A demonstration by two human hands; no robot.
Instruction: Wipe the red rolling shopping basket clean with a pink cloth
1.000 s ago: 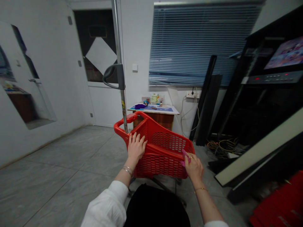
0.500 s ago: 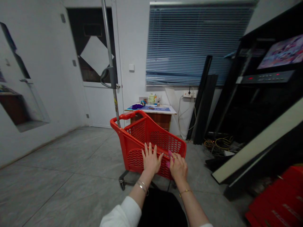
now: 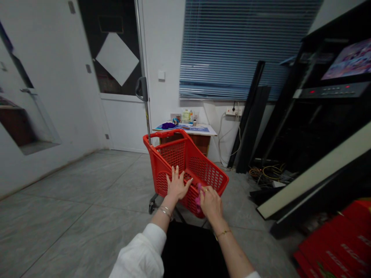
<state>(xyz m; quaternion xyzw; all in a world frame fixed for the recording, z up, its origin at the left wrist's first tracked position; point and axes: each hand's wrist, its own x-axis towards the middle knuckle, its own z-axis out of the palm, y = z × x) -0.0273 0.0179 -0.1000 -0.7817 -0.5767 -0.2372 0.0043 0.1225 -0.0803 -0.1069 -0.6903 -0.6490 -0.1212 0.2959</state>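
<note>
A: Starting at the left, what is showing there?

B: A white wall is running along a grey tiled floor (image 3: 72, 208), and a white door with a dark pane is standing behind it. A metal pole (image 3: 144, 96) with a dark grip is rising just behind the cart.

A: And the cart itself?

B: The red plastic shopping cart (image 3: 185, 166) is standing on the tiles in the middle of the room, in front of a small table (image 3: 188, 130). Its walls are perforated with a grid of small slots, its rim is smooth and thick, and a rounded red handle is crossing its far end. One dark caster is showing under the near left corner. The basket is narrowing toward the person.

A: What is the left hand doing?

B: The left hand (image 3: 176, 184) is lying flat against the near end of the cart, fingers spread wide and pointing up, bangles sitting at the wrist, a white sleeve below.

A: And the right?

B: The right hand (image 3: 211, 200) is resting at the cart's near right corner, fingers curled and pinching a small pink object (image 3: 198, 197) against the rim. What that object is, I cannot tell.

A: Further right?

B: Closed blue blinds (image 3: 240, 50) are hanging above a wall socket, dark panels are leaning against the wall, cables are lying in a tangle on the floor, and a black cabinet with a lit screen (image 3: 348, 60) is standing at the edge. Red boxes (image 3: 333, 247) are lying in the lower corner.
</note>
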